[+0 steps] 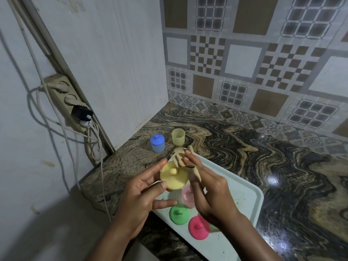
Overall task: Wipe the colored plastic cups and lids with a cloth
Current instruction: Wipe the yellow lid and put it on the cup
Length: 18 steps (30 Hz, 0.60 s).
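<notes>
My left hand (143,193) holds a yellow lid (174,176) by its edge, knob side up, above the pale tray (243,189). My right hand (209,193) pinches a beige cloth (180,157) against the lid's upper right rim. On the tray lie a green lid (178,213), a red lid (198,227) and a pink cup (188,194), partly hidden by my hands. Behind, on the counter, stand a lidded blue cup (157,143) and an open yellow cup (178,136).
The marbled counter (263,157) ends in a corner with a tiled wall at the back and a white panel on the left. A power strip (69,104) with plugs and hanging cables sits on the left wall. The counter's front edge runs below the tray.
</notes>
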{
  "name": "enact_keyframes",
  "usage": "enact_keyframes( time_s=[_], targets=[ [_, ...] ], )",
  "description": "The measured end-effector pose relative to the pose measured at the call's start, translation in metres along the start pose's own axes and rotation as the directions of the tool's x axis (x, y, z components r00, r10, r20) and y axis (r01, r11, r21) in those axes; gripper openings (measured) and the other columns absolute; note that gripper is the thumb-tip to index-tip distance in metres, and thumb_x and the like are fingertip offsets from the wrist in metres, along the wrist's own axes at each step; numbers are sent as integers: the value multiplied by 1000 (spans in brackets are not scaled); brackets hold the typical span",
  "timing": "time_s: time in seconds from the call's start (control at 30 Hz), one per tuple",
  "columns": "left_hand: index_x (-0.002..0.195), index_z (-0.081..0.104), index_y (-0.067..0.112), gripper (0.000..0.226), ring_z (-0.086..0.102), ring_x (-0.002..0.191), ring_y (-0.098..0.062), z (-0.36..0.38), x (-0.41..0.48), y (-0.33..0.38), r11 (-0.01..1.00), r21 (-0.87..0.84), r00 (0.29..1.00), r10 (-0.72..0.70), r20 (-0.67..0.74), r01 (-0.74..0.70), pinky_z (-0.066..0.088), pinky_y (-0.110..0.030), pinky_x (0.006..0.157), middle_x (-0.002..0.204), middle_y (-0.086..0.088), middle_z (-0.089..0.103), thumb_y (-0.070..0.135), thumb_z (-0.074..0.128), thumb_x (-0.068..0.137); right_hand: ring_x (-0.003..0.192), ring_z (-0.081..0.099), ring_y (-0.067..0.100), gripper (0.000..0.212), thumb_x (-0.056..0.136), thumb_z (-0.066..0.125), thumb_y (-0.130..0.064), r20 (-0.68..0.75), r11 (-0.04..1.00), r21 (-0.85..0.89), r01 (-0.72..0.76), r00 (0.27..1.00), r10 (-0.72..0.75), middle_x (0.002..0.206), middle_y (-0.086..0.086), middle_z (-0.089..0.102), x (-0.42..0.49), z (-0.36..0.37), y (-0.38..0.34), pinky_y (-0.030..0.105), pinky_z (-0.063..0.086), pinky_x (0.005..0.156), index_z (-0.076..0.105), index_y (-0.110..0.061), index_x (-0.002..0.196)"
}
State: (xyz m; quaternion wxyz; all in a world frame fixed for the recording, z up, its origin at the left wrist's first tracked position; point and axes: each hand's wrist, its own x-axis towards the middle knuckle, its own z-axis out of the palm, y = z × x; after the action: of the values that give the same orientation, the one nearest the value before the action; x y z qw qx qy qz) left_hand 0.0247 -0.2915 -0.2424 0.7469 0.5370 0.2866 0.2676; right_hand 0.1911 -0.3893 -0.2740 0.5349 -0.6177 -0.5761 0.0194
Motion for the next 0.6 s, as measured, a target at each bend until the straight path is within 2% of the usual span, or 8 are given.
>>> enact_keyframes(
  time_s=[0.07,0.1,0.13,0.2,0.27,0.4,0.5,0.6],
  targets=[
    [138,59,20,57,68,117,-25,-3,-2,0,1000,-5,999,-27,37,27,62,-52,74,131,-5,69,4,68,84,130,61,16,38,103,46,-18,-10,996,5,-91,996,91,144,3,62,7,-7,7,33,53,102,66,-4,132],
    [138,59,20,58,67,117,-25,-5,-2,0,999,-7,999,-31,41,31,62,-52,74,131,-6,68,6,66,83,113,70,13,34,103,46,-22,-33,985,40,-168,985,170,131,-1,70,8,-11,8,32,55,91,70,-10,124],
    [138,59,21,58,67,117,-25,-7,-2,1,1000,-8,999,-29,36,30,62,-52,74,130,-7,69,6,67,82,90,71,6,30,103,46,-27,-48,965,104,-239,968,245,105,-3,76,8,-14,8,36,54,76,73,-15,108],
    [136,59,20,56,69,112,-28,-12,-1,4,1000,-18,1000,-17,3,17,62,-51,71,124,-13,70,3,73,85,57,49,16,39,102,46,-37,-24,918,235,-320,942,335,64,9,57,4,-15,-2,45,41,55,62,-11,78],
    [133,59,17,53,69,103,-31,-13,1,6,999,-44,999,-14,-51,11,61,-51,70,114,-19,71,2,69,83,52,50,22,42,102,46,-37,29,900,310,-307,949,314,60,9,57,-3,-11,-19,42,41,50,62,-10,75],
    [129,61,13,40,70,111,-32,-2,1,5,998,-53,992,22,-127,-29,61,-48,74,116,-14,74,1,58,91,56,50,2,34,104,48,-17,-5,943,250,-220,974,228,65,-19,56,-11,1,-36,19,38,55,58,-39,79],
    [135,59,23,46,72,109,-26,12,-4,0,997,-28,981,62,-182,-68,62,-44,74,117,-7,74,2,57,94,54,47,10,29,103,46,-28,-8,949,219,-225,973,232,61,-6,51,-14,5,-33,29,38,51,58,-22,78],
    [136,55,25,47,73,106,-21,18,-3,-2,996,2,969,87,-231,-89,63,-41,72,119,-1,75,0,57,96,57,45,4,25,103,44,-29,-3,951,213,-225,973,231,65,-5,54,-15,4,-30,24,35,54,58,-31,82]
  ],
)
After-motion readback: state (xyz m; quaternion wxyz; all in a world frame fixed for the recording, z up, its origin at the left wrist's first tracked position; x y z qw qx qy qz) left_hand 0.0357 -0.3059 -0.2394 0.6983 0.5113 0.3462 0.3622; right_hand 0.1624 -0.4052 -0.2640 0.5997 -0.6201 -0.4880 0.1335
